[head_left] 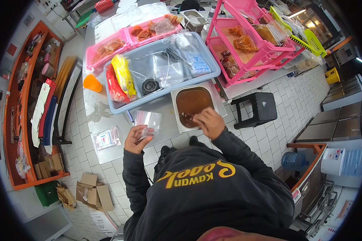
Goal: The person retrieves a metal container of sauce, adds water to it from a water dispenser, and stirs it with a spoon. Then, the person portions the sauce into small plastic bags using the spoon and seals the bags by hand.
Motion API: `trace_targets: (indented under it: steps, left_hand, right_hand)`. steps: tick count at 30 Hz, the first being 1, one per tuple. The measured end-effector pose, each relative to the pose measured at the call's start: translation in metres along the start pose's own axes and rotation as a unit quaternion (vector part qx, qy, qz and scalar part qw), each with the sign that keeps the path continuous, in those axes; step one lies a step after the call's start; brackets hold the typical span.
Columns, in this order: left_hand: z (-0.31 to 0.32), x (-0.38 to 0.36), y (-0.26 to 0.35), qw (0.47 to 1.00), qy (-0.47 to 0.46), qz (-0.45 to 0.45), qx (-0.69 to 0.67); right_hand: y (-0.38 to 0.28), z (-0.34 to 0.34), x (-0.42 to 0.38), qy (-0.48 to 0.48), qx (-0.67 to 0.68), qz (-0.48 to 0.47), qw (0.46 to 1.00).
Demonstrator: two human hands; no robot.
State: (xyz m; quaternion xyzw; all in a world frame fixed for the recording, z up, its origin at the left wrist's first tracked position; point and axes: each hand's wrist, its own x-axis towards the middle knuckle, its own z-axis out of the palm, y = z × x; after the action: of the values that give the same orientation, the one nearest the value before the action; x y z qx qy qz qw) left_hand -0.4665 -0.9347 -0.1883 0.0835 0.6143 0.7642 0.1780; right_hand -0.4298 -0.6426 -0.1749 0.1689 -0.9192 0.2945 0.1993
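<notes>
My left hand (136, 138) pinches a small clear plastic bag (149, 121) over the near edge of the metal table. My right hand (210, 122) is closed, with its fingertips over the near right part of a steel pan (173, 105) of brown sauce (194, 102). Something small may be in those fingers, but I cannot make it out. A stack of printed plastic packets (107, 137) lies to the left of my left hand. Beyond the bag is a pen (130, 117), beside the blue-grey tray (120, 107).
The tray holds plastic bags (167, 68), a yellow packet (124, 74) and a black roll (150, 86). An orange cup (93, 83) stands left of it. Pink baskets (128, 39) are behind; a pink rack (245, 66) and black stool (255, 109) stand right.
</notes>
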Motion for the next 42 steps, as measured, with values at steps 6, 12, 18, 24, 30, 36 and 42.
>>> trace_targets:
  steps: [6, 12, 18, 24, 30, 36, 42]
  left_hand:
    - [-0.004, -0.002, -0.002, 1.0, -0.003, 0.008, 0.003]
    - [-0.007, -0.009, -0.006, 1.0, 0.008, 0.006, -0.005]
    - [-0.007, -0.003, -0.009, 1.0, -0.014, 0.015, 0.007]
    - [-0.001, 0.006, -0.004, 0.999, -0.031, 0.018, 0.023]
    - [0.003, 0.01, -0.005, 0.999, -0.042, 0.019, 0.027]
    - [0.008, 0.009, -0.005, 0.999, -0.045, 0.022, 0.007]
    - [0.013, 0.007, 0.002, 0.997, -0.071, 0.043, -0.005]
  right_hand:
    - [0.043, -0.016, 0.025, 0.06, -0.082, 0.018, 0.995]
    - [0.047, -0.035, -0.012, 0.049, -0.006, 0.169, 0.984]
    - [0.03, -0.007, -0.044, 0.125, 0.287, 0.366, 0.876]
    - [0.023, -0.017, -0.035, 0.24, 0.357, 0.366, 0.825]
    - [-0.015, -0.056, -0.023, 0.168, 0.058, 0.194, 0.965]
    - [-0.026, -0.025, -0.02, 0.044, 0.005, 0.038, 0.998]
    - [0.002, 0.002, -0.004, 0.053, -0.029, 0.028, 0.998]
